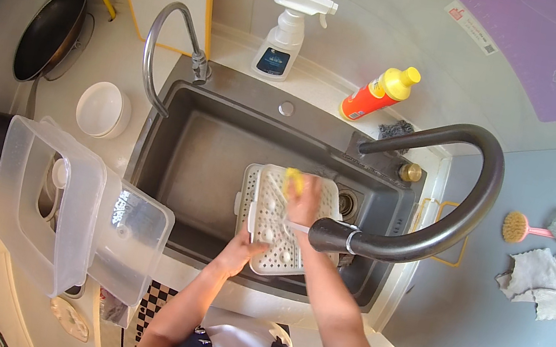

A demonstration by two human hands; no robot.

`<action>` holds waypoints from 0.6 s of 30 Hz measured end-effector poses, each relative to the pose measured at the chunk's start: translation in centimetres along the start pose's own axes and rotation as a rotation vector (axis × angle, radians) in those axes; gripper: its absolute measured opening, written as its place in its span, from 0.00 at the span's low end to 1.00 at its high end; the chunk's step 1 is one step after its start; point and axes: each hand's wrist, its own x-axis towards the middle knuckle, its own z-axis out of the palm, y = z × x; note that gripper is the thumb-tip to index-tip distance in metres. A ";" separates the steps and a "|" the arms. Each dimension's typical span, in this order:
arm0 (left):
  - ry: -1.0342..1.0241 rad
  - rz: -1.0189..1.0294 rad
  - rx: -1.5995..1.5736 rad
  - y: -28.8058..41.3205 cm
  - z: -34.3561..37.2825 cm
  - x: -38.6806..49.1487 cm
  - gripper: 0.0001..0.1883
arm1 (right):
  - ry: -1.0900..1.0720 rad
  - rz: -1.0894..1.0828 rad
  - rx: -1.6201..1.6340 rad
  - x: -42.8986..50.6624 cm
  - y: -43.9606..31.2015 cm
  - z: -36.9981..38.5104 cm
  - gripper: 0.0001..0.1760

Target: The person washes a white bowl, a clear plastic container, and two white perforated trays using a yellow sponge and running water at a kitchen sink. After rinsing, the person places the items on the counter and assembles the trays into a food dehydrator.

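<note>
My left hand (240, 251) grips the lower left edge of a white perforated plastic tray (264, 252) over the sink, its thumb on the tray's face. A yellow sponge (293, 181) is in my right hand (303, 200), pressed against the upper part of the tray; this hand is blurred. Another perforated white piece (248, 190) lies behind the tray, its left edge showing. Both are inside the dark sink basin (207, 161), left of the drain (346, 203). The black faucet's spout (325, 235) hangs above my right wrist.
Clear plastic bins (87, 179) and white bowls (102, 109) stand left of the sink. A chrome tap (153, 40) rises at its back left corner. Behind it are a spray bottle (282, 40) and a red-yellow bottle (378, 95). A pink-handled brush (516, 227) and grey cloths (543, 281) lie right.
</note>
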 end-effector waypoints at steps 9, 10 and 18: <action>0.109 0.189 -0.162 1.6 -1.5 -0.2 0.39 | 0.040 -0.068 -0.094 -2.1 4.0 -3.9 0.22; 0.113 0.186 -0.157 1.5 -1.5 0.0 0.38 | -0.009 -0.025 -0.024 -2.8 3.1 -3.4 0.21; 0.130 0.214 -0.129 1.9 -1.6 -0.7 0.37 | -0.352 -0.221 0.071 -5.4 -0.7 -5.0 0.23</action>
